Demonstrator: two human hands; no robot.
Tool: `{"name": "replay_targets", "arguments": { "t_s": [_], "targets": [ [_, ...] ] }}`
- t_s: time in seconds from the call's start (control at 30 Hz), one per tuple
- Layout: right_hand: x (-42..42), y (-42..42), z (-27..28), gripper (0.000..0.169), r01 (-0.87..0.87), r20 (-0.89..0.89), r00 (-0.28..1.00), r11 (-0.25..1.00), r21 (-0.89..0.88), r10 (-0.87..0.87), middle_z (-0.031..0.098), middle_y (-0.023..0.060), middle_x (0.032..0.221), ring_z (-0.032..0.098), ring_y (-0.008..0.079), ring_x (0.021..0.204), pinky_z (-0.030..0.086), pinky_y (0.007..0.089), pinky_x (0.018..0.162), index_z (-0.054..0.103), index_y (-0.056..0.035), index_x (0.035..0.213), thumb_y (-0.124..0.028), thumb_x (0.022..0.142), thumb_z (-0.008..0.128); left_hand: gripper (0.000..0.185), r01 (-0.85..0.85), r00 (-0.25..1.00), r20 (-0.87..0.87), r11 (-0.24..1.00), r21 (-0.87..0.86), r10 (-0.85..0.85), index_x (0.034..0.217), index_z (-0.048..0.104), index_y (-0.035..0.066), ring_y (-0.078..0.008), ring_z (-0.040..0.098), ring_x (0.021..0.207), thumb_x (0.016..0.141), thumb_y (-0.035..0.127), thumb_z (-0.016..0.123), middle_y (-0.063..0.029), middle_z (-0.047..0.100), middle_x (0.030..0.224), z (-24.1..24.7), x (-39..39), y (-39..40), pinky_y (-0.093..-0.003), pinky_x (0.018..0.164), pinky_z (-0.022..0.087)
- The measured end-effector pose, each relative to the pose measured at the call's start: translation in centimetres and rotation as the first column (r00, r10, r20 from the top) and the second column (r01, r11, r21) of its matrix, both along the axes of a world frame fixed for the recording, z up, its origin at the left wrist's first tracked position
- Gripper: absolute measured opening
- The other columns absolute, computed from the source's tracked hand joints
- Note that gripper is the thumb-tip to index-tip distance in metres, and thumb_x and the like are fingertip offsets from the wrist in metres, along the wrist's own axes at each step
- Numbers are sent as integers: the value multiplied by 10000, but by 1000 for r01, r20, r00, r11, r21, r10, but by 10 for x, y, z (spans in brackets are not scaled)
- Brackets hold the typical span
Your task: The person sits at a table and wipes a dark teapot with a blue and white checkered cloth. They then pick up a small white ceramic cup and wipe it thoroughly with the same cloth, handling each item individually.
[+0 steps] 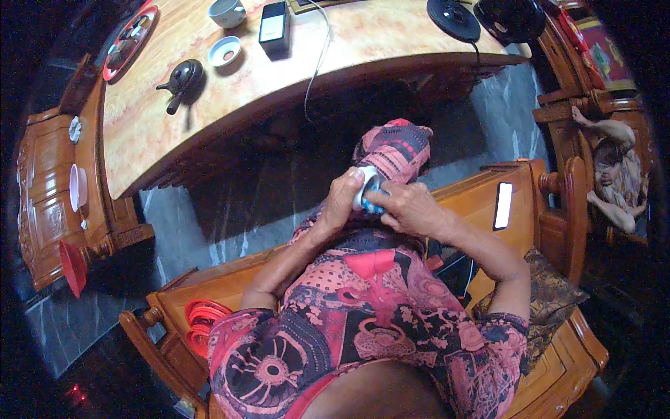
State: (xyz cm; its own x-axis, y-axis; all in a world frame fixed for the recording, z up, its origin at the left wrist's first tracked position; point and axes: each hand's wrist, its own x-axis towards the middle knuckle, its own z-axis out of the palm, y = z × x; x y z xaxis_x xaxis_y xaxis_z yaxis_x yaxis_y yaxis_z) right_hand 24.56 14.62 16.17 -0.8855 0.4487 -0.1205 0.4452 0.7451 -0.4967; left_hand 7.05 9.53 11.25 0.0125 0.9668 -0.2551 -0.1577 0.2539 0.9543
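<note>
My left hand (343, 196) grips a small white cup (369, 180) by its side, tilted over my lap. The fingers of my right hand (411, 207) reach into the cup's mouth and press something light blue (374, 201), perhaps a cloth or sponge; its exact kind is hidden by the fingers. Beneath both hands lies the patterned pink and black clothing (392, 157) over my knee.
Across the front curves a stone-topped table (261, 97) with a dark side-handled teapot (186, 76), a small bowl (225, 51), a larger cup (227, 13) and a phone (274, 23). Another phone (502, 206) and red plastic baskets (201, 324) rest on my wooden bench. At right sits another person.
</note>
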Motion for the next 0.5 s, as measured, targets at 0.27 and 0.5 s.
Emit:
{"name": "replay_targets", "arguments": {
  "t_s": [0.27, 0.5],
  "targets": [
    [1, 27, 20, 414, 192, -438, 821, 901, -389, -365, 617, 107, 1035, 622, 227, 923, 476, 318, 833, 558, -55, 1110, -79, 697, 548, 638, 132, 731, 664, 922, -364, 157, 923, 584, 32, -113, 360, 348, 883, 608, 313, -91, 561, 606, 19, -16, 9, -212, 303, 229],
    [46, 37, 8, 502, 119, -288, 575, 426, -897, -766, 590, 42, 984, 570, 135, 903, 462, 280, 801, 468, -32, 1197, -182, 726, 549, 763, 240, 567, 820, 936, -256, 79, 1043, 549, 17, -151, 424, 369, 867, 681, 219, -240, 610, 766, 14, -21, 2, -217, 302, 300]
  ]
}}
